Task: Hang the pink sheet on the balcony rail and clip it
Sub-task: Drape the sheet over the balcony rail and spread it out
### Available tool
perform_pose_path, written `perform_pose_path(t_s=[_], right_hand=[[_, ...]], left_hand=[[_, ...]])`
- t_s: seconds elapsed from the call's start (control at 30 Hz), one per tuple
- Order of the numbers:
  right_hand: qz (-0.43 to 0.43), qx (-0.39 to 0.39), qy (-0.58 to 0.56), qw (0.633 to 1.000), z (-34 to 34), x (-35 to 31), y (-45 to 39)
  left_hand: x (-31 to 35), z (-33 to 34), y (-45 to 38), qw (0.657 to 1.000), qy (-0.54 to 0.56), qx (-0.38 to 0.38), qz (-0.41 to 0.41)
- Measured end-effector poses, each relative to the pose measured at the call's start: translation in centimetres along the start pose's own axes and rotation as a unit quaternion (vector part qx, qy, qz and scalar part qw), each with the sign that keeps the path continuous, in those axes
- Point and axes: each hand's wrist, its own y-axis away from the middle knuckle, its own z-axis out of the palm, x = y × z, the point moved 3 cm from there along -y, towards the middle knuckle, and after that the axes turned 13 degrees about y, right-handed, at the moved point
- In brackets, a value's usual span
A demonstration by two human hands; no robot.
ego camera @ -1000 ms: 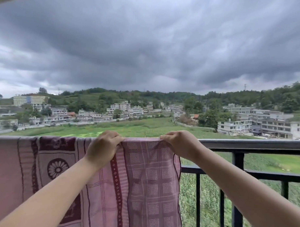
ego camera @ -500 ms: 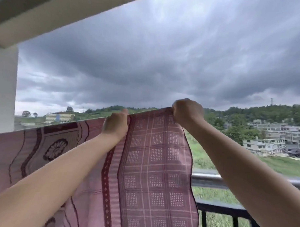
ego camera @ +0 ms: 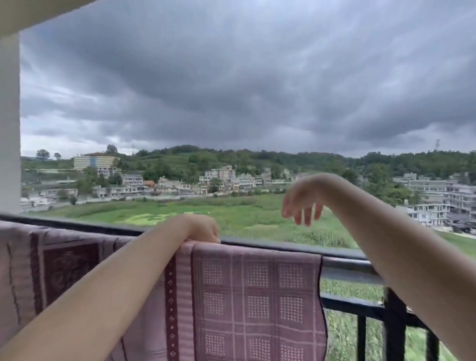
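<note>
Pink sheet (ego camera: 257, 302), woven check, draped over smooth metal rail (ego camera: 347, 265); pinched there by left hand (ego camera: 202, 229); right hand (ego camera: 303, 199) raised above rail, fingers spread.

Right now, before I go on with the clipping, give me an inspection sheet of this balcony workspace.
Surface: dark metal balcony rail, right stretch bare.
Job's things: pink patterned cloth sheet draped over the rail, its right edge short of the post; clips: nothing seen.
Clutter: nothing seen.
Grippers: left hand rests on the sheet's top fold at the rail; right hand raised above the rail, fingers spread, empty.
Cables: nothing seen.
Surroundings: white pillar at left, green field, buildings, dark clouds.
</note>
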Motion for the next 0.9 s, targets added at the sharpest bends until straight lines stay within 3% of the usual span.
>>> perform_pose_path(t_s=[0.1, 0.2, 0.33, 0.4, 0.47, 0.57, 0.67, 0.77, 0.9], right_hand=[[-0.14, 0.052, -0.035, 0.988, 0.7, -2.8, 3.9], [-0.216, 0.122, 0.005, 0.969, 3.6, -4.7, 7.8], [-0.197, 0.293, 0.083, 0.932, 6.2, -4.7, 8.4], [-0.207, 0.336, 0.056, 0.917, 6.1, -4.3, 8.2], [-0.227, 0.376, 0.044, 0.897, 5.8, -3.9, 7.9], [-0.244, 0.403, 0.067, 0.879, 5.9, -4.3, 7.7], [-0.231, 0.427, 0.098, 0.869, 6.0, -4.3, 7.8], [-0.231, 0.41, 0.096, 0.877, 5.9, -4.1, 7.6], [-0.25, 0.357, 0.146, 0.888, 5.9, -3.9, 7.9]], left_hand=[[-1.0, -0.8, 2.8, 0.979, 0.113, 0.151, 0.072], [-1.5, -0.6, 6.5, 0.908, 0.228, 0.301, 0.182], [-1.6, 3.2, 10.6, 0.886, 0.11, 0.354, 0.277], [-1.8, 5.3, 11.6, 0.861, 0.053, 0.431, 0.265], [-1.6, 6.5, 12.4, 0.848, 0.065, 0.474, 0.227], [-0.2, 8.1, 13.2, 0.861, 0.085, 0.463, 0.194], [2.8, 10.0, 13.5, 0.913, 0.11, 0.374, 0.119], [6.7, 12.9, 12.9, 0.945, 0.084, 0.31, 0.064], [11.5, 15.3, 11.7, 0.929, 0.128, 0.348, -0.014]])
